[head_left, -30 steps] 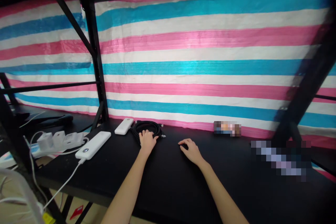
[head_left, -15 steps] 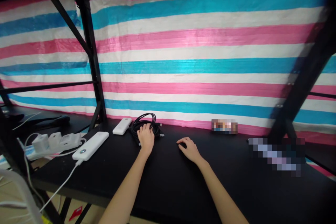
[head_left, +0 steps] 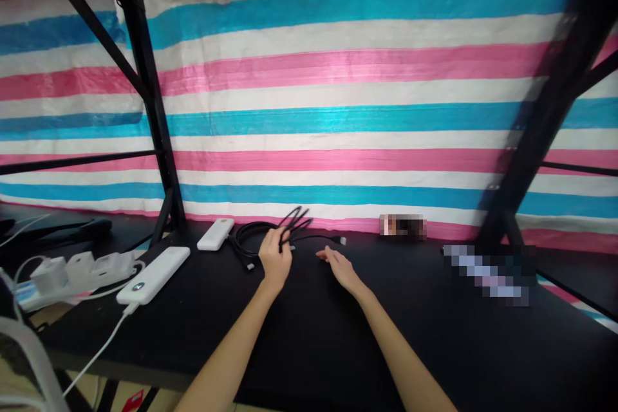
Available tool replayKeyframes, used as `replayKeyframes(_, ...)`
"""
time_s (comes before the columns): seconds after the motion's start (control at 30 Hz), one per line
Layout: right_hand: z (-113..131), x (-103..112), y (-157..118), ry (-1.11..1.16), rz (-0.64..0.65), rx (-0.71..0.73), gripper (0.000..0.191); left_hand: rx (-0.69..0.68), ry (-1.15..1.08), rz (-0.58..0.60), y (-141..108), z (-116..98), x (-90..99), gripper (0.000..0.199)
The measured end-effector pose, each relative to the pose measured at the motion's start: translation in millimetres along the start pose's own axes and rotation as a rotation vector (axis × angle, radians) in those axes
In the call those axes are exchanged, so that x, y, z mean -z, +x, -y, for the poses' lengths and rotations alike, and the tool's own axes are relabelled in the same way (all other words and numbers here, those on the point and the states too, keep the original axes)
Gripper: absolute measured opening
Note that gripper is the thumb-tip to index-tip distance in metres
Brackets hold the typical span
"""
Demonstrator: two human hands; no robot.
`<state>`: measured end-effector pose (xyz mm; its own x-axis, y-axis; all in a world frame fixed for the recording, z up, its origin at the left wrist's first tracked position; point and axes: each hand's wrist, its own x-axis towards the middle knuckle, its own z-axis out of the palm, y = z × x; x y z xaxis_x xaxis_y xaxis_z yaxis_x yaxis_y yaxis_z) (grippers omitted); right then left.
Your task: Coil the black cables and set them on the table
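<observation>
My left hand (head_left: 276, 259) is closed around part of a coiled black cable (head_left: 245, 232) on the dark shelf (head_left: 299, 335). Some loops rise above its fingers, while others still lie behind it beside the smaller white power bank (head_left: 215, 234). One end of the cable, with a pale connector (head_left: 343, 241), lies to the right, and another connector (head_left: 250, 266) rests left of the hand. My right hand (head_left: 338, 266) hovers low over or rests on the shelf near the right-hand connector. Its fingers are loosely extended, with nothing visible in them.
At the left lies a larger white power bank (head_left: 153, 275) with a white cable (head_left: 103, 347) plugged in. Beyond it is a power strip with several white chargers (head_left: 82, 273). Two blurred-out items sit at the right. Black metal posts (head_left: 149, 96) frame the striped sheet (head_left: 338, 116) behind.
My left hand has gripped the black cable and lifted some loops, shifting them right. My right hand has moved slightly left in view. The camera has turned a little right.
</observation>
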<state>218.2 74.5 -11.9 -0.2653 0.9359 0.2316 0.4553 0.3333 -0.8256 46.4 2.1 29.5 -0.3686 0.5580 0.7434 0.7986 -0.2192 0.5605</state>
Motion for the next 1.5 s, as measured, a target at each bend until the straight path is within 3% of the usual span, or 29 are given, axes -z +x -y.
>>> replayKeyframes(0.1, -1, 1, 10, 0.373, -0.025, -0.188, 0.076, -0.223, -0.08, 0.24, -12, -7, -10.8, 0.028)
replayKeyframes(0.17, -3, 5, 13, 0.55, -0.056, -0.253, 0.08, -0.342, -0.16, 0.385, -20, -13, -16.1, 0.027)
replayKeyframes(0.27, -6, 9, 14, 0.67, -0.092, -0.284, 0.067, -0.39, -0.222, 0.545, -29, -21, -18.7, 0.029)
replayKeyframes(0.33, -8, 8, 15, 0.644, -0.116, -0.31, 0.052, -0.367, -0.192, 0.591, -30, -24, -17.7, 0.03)
replayKeyframes(0.47, -13, 4, 14, 0.377, -0.158, -0.199, 0.035, -0.25, -0.144, 0.605, -22, -20, -15.4, 0.034)
replayKeyframes(0.6, -17, 5, 10, 0.157, -0.183, -0.099, 0.02, -0.114, -0.062, 0.437, -10, -9, -17.0, 0.029)
replayKeyframes(0.77, -18, 9, 7, 0.08, -0.236, -0.042, 0.033, 0.002, 0.13, 0.256, -4, 10, -20.2, 0.033)
replayKeyframes(0.9, -17, 9, 7, -0.002, -0.342, 0.113, 0.037, 0.157, 0.007, 0.215, -1, 21, -24.6, 0.043)
replayKeyframes(1.07, -16, 8, 10, 0.07, -0.487, 0.287, 0.031, 0.347, -0.459, 0.351, -2, 21, -32.4, 0.046)
replayKeyframes(1.23, -8, 9, 8, 0.187, -0.459, 0.274, 0.026, 0.503, -0.805, 0.436, 1, 12, -28.5, 0.051)
replayKeyframes(1.37, 1, 6, 5, 0.268, -0.427, 0.204, 0.022, 0.754, -1.054, 0.68, 8, 10, -19.0, 0.058)
replayKeyframes(1.5, 9, 6, 2, 0.412, -0.408, 0.108, 0.024, 0.806, -1.157, 0.914, 9, 13, -16.6, 0.065)
